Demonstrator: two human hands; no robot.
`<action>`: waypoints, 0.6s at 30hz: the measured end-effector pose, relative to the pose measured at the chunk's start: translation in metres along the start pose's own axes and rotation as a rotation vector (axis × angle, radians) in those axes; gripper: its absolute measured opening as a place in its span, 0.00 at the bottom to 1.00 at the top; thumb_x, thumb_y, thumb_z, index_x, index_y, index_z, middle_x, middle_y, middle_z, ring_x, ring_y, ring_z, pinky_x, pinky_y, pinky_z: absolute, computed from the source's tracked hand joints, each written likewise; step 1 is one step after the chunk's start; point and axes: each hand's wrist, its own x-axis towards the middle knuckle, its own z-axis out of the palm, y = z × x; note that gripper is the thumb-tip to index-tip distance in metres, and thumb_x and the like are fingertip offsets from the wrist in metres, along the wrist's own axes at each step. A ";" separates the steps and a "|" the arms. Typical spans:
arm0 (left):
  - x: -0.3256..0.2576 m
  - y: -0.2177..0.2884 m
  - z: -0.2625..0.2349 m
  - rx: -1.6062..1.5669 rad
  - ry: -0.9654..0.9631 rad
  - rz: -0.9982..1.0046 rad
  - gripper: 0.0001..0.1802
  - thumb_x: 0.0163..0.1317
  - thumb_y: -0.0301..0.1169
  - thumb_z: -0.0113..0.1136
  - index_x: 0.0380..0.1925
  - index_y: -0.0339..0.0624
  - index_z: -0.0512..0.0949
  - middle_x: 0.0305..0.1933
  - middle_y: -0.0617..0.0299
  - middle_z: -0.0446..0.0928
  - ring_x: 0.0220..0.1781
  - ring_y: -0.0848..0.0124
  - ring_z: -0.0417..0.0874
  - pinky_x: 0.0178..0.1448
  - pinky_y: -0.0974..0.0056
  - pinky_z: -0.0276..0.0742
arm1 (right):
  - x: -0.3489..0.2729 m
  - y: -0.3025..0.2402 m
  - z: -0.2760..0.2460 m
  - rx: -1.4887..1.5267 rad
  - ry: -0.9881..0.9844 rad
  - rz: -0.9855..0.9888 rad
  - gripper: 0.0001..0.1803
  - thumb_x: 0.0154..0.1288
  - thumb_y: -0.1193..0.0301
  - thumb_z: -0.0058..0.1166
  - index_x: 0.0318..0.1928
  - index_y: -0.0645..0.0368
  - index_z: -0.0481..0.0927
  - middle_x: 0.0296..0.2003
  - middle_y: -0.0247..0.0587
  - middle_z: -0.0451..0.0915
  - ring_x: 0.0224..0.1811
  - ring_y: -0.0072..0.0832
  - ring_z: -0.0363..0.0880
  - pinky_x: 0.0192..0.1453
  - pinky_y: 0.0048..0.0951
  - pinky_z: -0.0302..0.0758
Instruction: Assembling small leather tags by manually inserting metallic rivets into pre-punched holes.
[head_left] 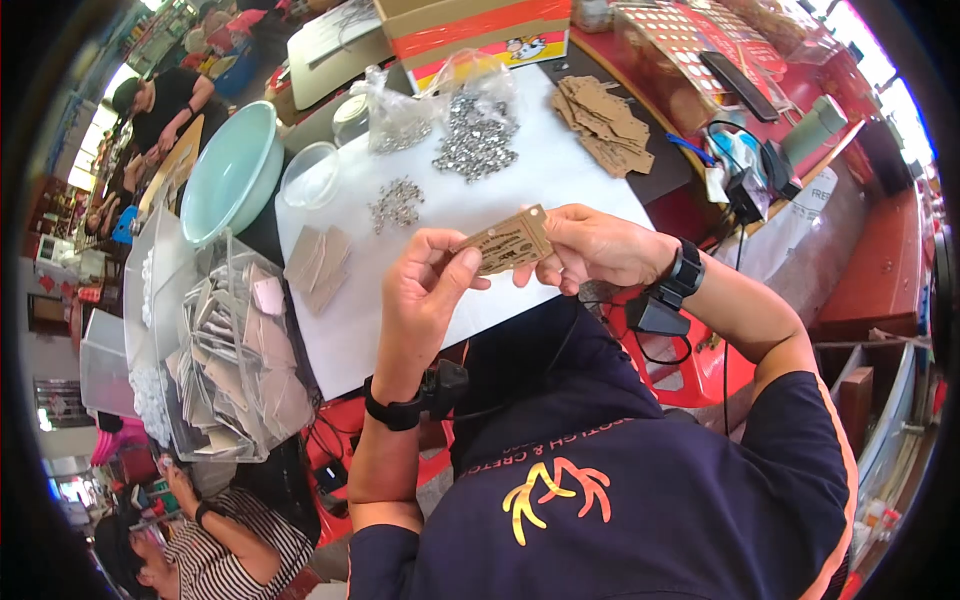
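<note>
1. The brown card (508, 241) is held at frame centre, over the white work surface (350, 345).
2. Its left end is pinched by the left hand (428, 285), its right end by the right hand (598, 247).
3. Two-handed card handling is judged in hand; for the next move, a steady pinch is likely called for.
4. Loose metal parts (475, 140) are heaped at upper centre.

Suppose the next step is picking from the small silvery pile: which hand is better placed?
Probably the left hand: it is nearer the small silvery pile than the right hand. Both hold the brown card, so the right would keep it.
</note>
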 end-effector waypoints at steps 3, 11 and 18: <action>-0.004 0.005 -0.009 -0.032 0.077 -0.098 0.07 0.68 0.25 0.56 0.44 0.35 0.74 0.40 0.56 0.81 0.37 0.72 0.84 0.38 0.69 0.83 | 0.010 0.005 -0.006 -0.097 0.042 -0.013 0.27 0.75 0.47 0.41 0.44 0.59 0.78 0.37 0.39 0.81 0.29 0.16 0.73 0.30 0.19 0.75; -0.018 -0.010 -0.032 -0.114 0.154 -0.157 0.12 0.68 0.27 0.56 0.49 0.35 0.71 0.42 0.54 0.81 0.39 0.70 0.85 0.39 0.68 0.83 | 0.045 0.012 0.019 -0.199 0.076 -0.093 0.14 0.70 0.60 0.57 0.37 0.59 0.79 0.30 0.31 0.80 0.27 0.14 0.75 0.28 0.18 0.75; -0.051 -0.031 -0.051 -0.283 0.316 -0.080 0.14 0.70 0.27 0.52 0.53 0.35 0.71 0.50 0.55 0.79 0.50 0.71 0.81 0.54 0.62 0.79 | 0.079 0.040 0.064 -0.074 0.062 -0.015 0.14 0.71 0.62 0.55 0.38 0.61 0.80 0.33 0.33 0.81 0.30 0.16 0.76 0.30 0.21 0.78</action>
